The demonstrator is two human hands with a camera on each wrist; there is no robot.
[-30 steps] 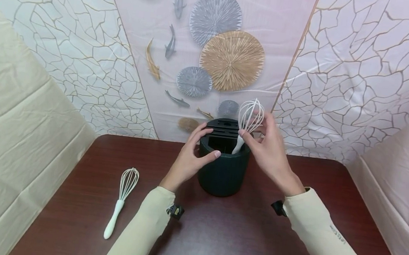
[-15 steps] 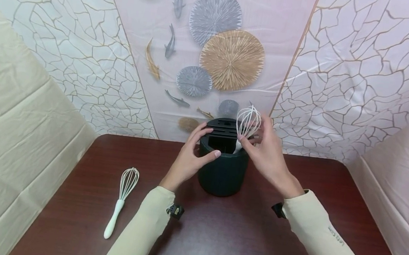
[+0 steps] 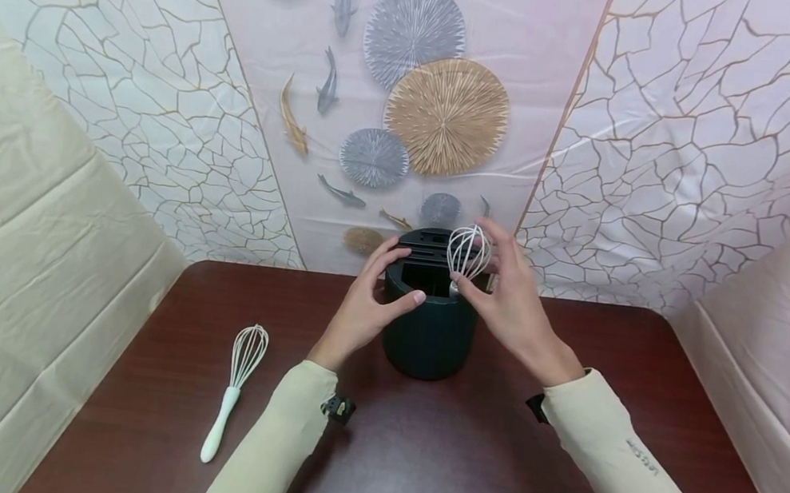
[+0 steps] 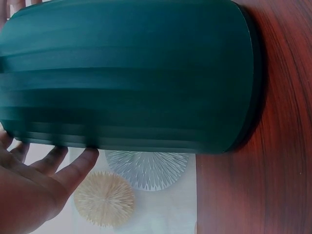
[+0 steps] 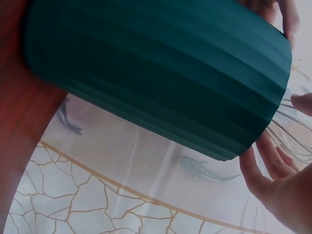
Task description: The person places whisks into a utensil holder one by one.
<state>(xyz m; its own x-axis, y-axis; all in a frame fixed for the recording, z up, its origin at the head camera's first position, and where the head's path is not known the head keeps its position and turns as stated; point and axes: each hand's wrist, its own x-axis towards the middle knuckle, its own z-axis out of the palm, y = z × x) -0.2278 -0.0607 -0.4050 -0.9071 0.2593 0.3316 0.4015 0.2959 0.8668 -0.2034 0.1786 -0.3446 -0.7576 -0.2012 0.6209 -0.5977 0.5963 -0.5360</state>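
A dark green round utensil holder (image 3: 429, 334) stands upright at the table's back, with a large opening and narrow slots on top. My left hand (image 3: 371, 296) holds its left side, thumb over the front rim and fingers along the far side. My right hand (image 3: 515, 307) pinches a white whisk (image 3: 469, 253) at the base of its wires, above the right part of the opening. Wires point up; most of the handle is hidden inside the holder. In the right wrist view, fingertips of the right hand (image 5: 282, 190) are right at the rim.
A second white whisk (image 3: 221, 419) lies on the left of the reddish-brown table (image 3: 429, 475), wires toward the back. Patterned cloth (image 3: 410, 103) hangs close behind the holder, and plain beige cloth (image 3: 25, 256) flanks the table.
The right hand has lowered the whisk further into the holder and shifted slightly left, so less of the handle shows. The left hand and the whisk on the table stay put.
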